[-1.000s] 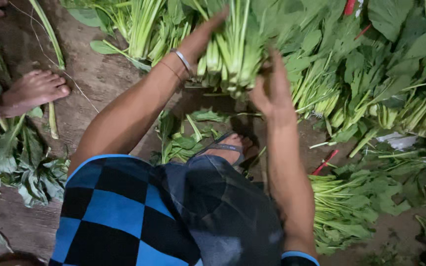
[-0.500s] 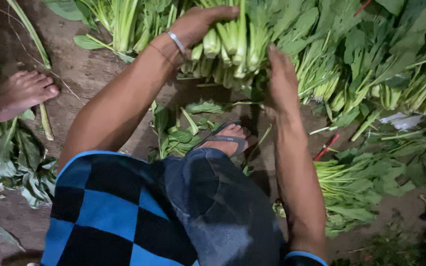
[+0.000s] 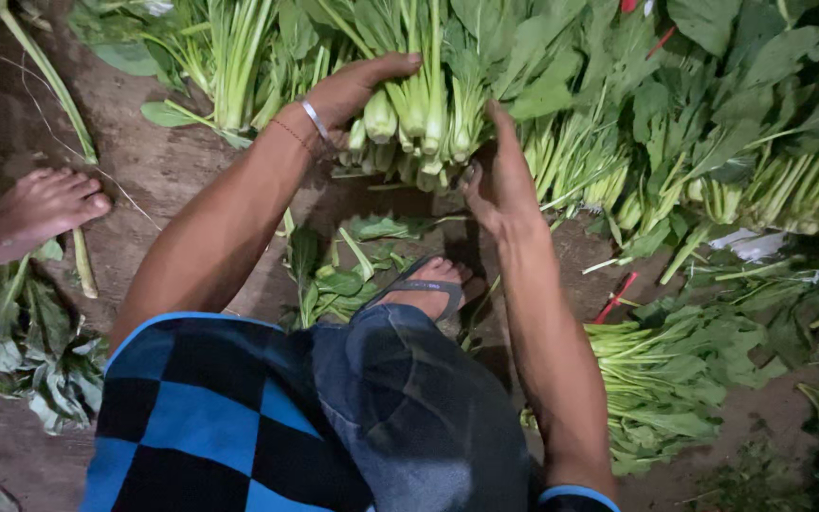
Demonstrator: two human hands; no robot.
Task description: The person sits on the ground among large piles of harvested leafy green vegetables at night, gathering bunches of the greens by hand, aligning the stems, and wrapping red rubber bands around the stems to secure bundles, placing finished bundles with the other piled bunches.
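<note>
My left hand [image 3: 353, 90], with a metal bracelet at the wrist, lies over the top of a bunch of leafy greens with pale thick stems [image 3: 419, 118], fingers curled round it. My right hand [image 3: 500, 180] presses against the bunch's right side and cut ends. The bunch rests among a long row of similar green bundles [image 3: 694, 123] on the dirt ground. My foot in a grey sandal [image 3: 428, 284] sits just below the bunch.
Loose trimmed leaves [image 3: 334, 275] lie by my foot. Another pile of greens [image 3: 665, 379] sits at the right, with red ties [image 3: 615, 297] near it. Another person's bare foot [image 3: 35, 204] rests at the left beside scattered leaves [image 3: 11, 351].
Both hands lowered the bunch from a lifted position onto the row of greens. The left hand now lies over its top and the right hand has slid to its cut ends.
</note>
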